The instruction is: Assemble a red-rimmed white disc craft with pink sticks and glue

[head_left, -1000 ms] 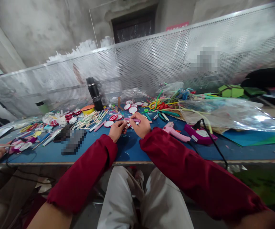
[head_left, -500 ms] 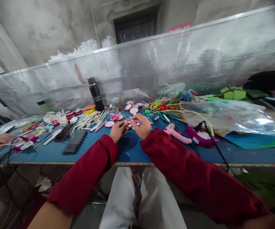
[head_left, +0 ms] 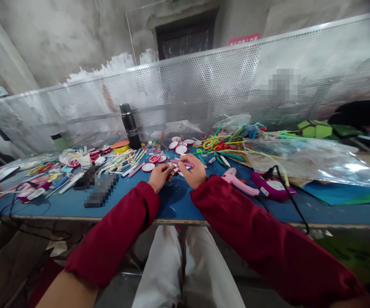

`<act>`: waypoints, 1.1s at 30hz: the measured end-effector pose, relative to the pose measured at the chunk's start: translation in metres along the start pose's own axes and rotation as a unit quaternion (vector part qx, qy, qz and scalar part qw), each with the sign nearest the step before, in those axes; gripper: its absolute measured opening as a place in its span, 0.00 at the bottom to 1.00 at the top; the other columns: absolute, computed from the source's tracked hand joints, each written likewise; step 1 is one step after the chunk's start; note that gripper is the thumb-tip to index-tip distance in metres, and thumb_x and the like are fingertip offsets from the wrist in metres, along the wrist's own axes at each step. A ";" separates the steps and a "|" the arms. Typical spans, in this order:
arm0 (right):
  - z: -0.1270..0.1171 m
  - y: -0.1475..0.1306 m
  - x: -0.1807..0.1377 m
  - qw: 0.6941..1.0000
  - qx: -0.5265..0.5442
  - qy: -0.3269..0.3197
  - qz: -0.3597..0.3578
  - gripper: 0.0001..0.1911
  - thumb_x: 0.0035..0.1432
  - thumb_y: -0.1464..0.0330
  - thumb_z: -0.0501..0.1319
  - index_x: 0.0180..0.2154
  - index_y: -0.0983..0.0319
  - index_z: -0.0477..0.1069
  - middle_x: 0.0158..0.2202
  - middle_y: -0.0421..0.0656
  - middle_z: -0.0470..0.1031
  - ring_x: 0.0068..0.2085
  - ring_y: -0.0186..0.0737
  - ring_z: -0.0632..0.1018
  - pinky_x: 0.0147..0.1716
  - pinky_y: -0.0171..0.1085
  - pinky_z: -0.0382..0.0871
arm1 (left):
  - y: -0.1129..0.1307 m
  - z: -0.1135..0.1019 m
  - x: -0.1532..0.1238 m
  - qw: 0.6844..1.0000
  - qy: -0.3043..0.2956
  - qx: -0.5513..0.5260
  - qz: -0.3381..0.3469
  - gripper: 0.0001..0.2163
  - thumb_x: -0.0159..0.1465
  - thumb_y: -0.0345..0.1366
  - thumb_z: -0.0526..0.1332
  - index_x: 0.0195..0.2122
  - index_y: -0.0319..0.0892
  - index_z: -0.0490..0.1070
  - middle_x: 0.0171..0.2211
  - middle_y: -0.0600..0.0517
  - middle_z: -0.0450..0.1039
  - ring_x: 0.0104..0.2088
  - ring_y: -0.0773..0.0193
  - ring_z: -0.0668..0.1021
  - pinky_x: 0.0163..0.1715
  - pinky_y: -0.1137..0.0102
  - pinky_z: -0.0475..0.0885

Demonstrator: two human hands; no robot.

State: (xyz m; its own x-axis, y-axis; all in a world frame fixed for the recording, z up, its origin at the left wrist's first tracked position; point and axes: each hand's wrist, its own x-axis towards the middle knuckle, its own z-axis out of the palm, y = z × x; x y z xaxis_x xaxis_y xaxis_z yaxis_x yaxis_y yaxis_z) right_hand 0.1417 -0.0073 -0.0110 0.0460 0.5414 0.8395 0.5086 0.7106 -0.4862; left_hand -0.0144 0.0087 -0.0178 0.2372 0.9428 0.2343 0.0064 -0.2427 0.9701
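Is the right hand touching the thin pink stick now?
Touching. The head view shows the right hand pinched around the pink stick, with no gap between them, just above the blue table.

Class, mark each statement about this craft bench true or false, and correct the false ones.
1. The left hand and right hand are over the table. True.
2. The flask lies on its side. False: it stands upright.
3. A pink glue gun lies to the right of the right hand. True.
4. The right hand holds scissors. False: it pinches a pink stick.
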 end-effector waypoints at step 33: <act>0.000 0.001 -0.002 1.000 -0.001 -0.006 0.016 0.04 0.59 0.66 0.57 0.32 0.58 0.68 0.30 0.40 0.73 0.34 0.40 0.74 0.37 0.39 0.66 | -0.002 0.001 0.000 1.000 -0.002 -0.018 -0.008 0.17 0.54 0.49 0.67 0.32 0.38 0.73 0.21 0.56 0.68 0.18 0.73 0.67 0.19 0.76 0.62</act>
State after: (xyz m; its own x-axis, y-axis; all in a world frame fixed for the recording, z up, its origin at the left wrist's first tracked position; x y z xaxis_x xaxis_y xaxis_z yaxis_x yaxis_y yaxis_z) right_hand 0.1421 -0.0074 -0.0128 0.0526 0.5699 0.8200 0.5082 0.6916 -0.5132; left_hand -0.0129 0.0091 -0.0195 0.2410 0.9455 0.2191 -0.0256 -0.2195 0.9753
